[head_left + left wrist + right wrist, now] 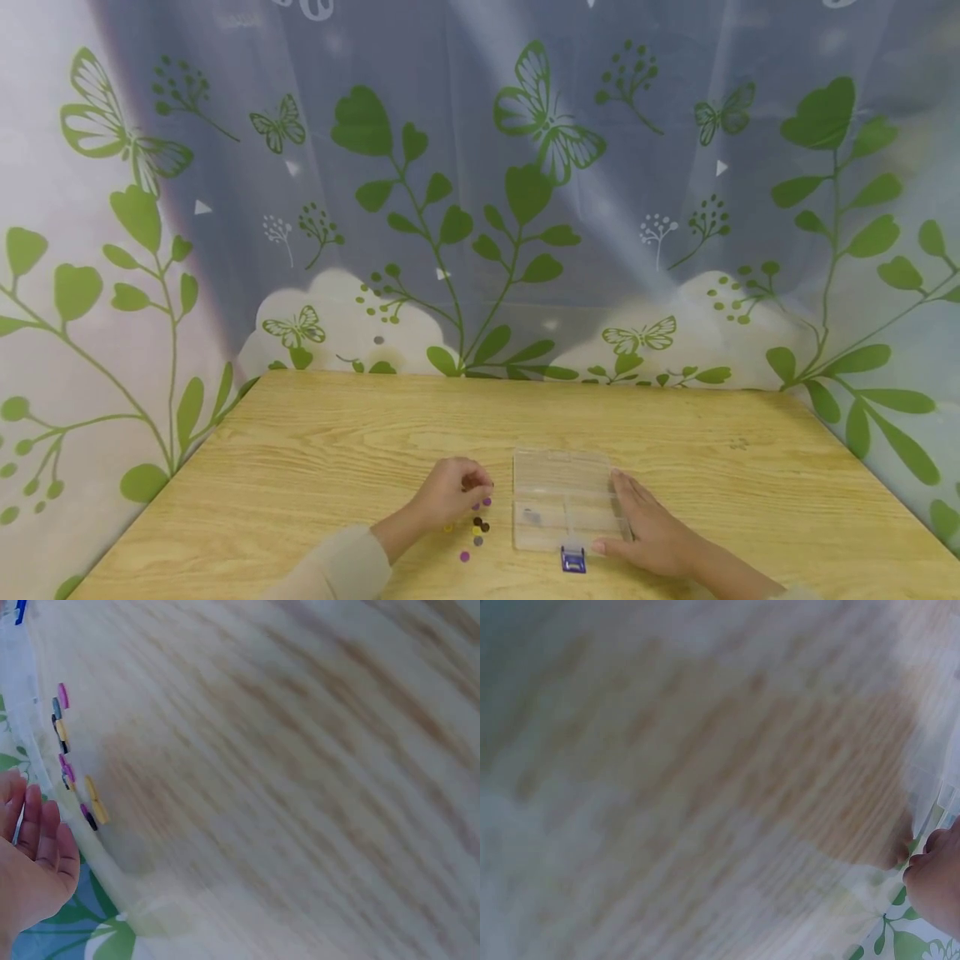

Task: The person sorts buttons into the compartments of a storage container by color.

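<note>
A clear plastic compartment box (542, 537) lies on the wooden table with its lid (558, 471) laid back. A blue latch (573, 560) sits at its front edge. My right hand (654, 529) rests against the box's right side, fingers stretched along it and thumb at the front edge. To the left of the box, my left hand (452, 490) pinches a small dark disc at its fingertips. Below that hand lie small coloured discs, among them a magenta disc (465, 557), a grey disc (478, 542) and a black disc (485, 527). The left palm hides some of them.
Small greyish pieces (531, 517) show inside the box's left compartment. The wooden table (337, 433) reaches back to a curtain (465, 167) printed with green leaves and butterflies, which also hangs on both sides.
</note>
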{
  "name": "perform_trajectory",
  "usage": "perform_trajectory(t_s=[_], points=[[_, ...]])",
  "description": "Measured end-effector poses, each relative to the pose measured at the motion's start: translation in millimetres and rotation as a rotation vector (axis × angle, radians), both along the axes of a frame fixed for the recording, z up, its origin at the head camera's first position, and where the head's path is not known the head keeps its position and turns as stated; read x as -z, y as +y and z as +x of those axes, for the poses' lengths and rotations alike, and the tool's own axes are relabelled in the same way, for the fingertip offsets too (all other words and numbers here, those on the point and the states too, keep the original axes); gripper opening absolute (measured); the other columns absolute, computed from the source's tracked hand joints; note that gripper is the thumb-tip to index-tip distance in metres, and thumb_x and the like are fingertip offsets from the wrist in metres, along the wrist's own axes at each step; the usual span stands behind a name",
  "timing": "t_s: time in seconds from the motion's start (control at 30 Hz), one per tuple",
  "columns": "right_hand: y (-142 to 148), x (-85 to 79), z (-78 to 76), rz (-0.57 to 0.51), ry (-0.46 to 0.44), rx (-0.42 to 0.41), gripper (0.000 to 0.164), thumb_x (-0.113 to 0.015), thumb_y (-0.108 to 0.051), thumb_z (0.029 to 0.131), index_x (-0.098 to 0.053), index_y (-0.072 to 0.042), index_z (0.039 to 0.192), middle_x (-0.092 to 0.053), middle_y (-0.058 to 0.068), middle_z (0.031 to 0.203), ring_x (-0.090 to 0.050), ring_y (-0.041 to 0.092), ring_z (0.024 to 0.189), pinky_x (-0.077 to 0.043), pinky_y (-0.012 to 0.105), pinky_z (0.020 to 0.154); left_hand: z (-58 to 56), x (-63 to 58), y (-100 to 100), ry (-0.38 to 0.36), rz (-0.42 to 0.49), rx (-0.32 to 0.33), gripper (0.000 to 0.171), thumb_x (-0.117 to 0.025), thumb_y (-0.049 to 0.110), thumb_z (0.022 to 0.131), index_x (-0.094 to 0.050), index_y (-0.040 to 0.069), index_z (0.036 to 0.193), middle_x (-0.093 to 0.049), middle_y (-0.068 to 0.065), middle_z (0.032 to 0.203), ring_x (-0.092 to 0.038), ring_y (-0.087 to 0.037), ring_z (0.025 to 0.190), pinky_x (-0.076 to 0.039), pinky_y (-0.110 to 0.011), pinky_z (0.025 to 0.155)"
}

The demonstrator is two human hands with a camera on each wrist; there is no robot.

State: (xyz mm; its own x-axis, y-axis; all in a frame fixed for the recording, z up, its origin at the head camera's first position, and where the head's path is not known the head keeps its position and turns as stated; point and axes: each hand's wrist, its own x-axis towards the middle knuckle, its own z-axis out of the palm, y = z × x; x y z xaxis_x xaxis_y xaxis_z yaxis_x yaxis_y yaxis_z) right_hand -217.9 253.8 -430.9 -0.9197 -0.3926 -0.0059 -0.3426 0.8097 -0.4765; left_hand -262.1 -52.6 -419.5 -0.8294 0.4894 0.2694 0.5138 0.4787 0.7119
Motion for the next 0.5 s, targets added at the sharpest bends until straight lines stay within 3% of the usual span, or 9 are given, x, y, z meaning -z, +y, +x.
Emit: perform_trajectory(t_s=[0.23,0.5], points=[[0.2,0.8,0.0,0.004,0.0,-0.006,0.101,-0.055,-0.056,0.085,-0.01,0.014,0.141,-0.009,0.033,0.149,-0.01,0.049,0.137,-0.013,0.058,0.109,-1.3,7.9,0.0,-0.015,-0.001,0.006,0.005,-0.064,-0.001,0.082,-0.066,-0.004,0.086,-0.064,-0.009,0.078,-0.055,-0.007,0.063,-0.046,-0.014,0.057],[0.8,2.3,-0.7,0.009,0.016,-0.004,0.101,-0.055,-0.057,0.084,-0.01,0.014,0.141,-0.011,0.033,0.148,-0.012,0.049,0.137,-0.014,0.058,0.109,-6.8,10.0,1.6,-0.009,-0.054,-0.018,0.008,-0.065,0.002,0.083,-0.067,-0.002,0.089,-0.065,-0.008,0.083,-0.057,-0.005,0.066,-0.047,-0.013,0.062]])
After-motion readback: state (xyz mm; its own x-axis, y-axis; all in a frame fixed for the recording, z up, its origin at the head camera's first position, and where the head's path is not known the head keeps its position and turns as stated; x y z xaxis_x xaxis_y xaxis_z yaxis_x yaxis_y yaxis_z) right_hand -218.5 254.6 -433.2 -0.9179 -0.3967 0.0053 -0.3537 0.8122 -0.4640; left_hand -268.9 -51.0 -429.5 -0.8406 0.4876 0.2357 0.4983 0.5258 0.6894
